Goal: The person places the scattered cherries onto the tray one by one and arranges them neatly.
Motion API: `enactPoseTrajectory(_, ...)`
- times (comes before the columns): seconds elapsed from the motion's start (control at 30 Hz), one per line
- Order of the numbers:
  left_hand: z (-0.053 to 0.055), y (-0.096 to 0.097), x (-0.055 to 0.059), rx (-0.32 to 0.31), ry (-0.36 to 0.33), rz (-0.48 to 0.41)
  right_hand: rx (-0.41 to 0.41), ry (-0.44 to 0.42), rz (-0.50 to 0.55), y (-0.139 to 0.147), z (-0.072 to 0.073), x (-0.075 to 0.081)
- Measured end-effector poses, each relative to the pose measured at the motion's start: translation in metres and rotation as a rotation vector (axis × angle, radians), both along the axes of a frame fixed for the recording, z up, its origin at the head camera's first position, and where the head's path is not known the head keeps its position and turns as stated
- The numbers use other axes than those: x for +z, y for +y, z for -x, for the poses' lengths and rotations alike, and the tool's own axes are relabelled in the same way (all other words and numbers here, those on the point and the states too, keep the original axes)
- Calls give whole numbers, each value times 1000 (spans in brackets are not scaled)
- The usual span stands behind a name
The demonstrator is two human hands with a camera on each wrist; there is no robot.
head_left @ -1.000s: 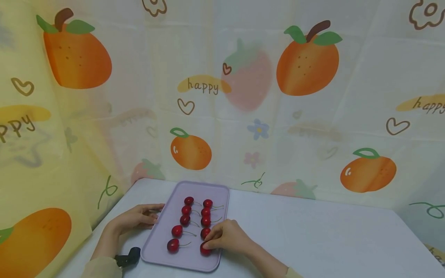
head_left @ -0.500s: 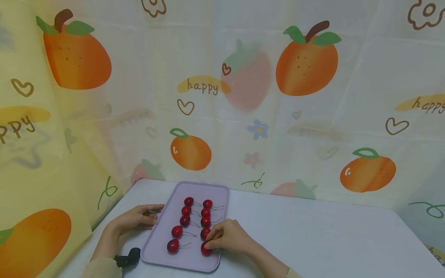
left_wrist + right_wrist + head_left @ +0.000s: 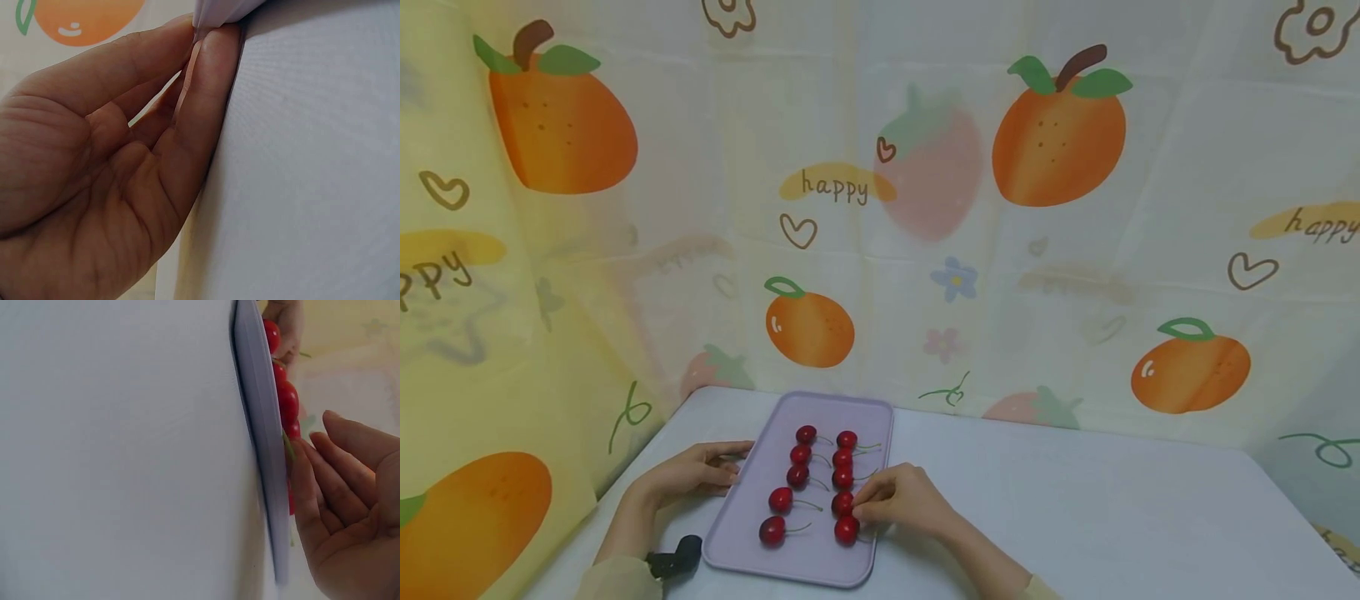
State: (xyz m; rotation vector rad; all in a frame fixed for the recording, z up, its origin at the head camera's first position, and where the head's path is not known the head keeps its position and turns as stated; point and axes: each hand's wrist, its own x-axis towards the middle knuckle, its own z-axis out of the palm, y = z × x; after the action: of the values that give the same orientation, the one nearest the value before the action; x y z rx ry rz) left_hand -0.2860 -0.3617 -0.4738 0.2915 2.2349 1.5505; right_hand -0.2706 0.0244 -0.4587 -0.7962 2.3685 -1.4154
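A lilac tray bears two columns of red cherries with green stems. My left hand stays at the tray's left edge; in the left wrist view its fingertips meet at the rim and pinch it. Beside the nearest cherry of the right column is my right hand, its fingers near that cherry and the one behind it. The right wrist view shows the thumb apart from the other fingers, one fingertip near a green stem.
A white table runs out to the right of the tray. Behind it hangs a curtain printed with oranges, strawberries and hearts. A black object shows by the left sleeve.
My right hand has let go of the nearest right-column cherry and drawn slightly up and to the right. That cherry sits a little farther back. The left hand stays in place.
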Motion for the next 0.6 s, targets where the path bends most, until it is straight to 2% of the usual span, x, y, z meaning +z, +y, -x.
enactPoseTrajectory(0.4,2,2,-1,-15,0,12,-53,91,-33,30,12,0)
enactPoseTrajectory(0.6,2,1,2,-39,1,44,-176,128,-24,63,16,8)
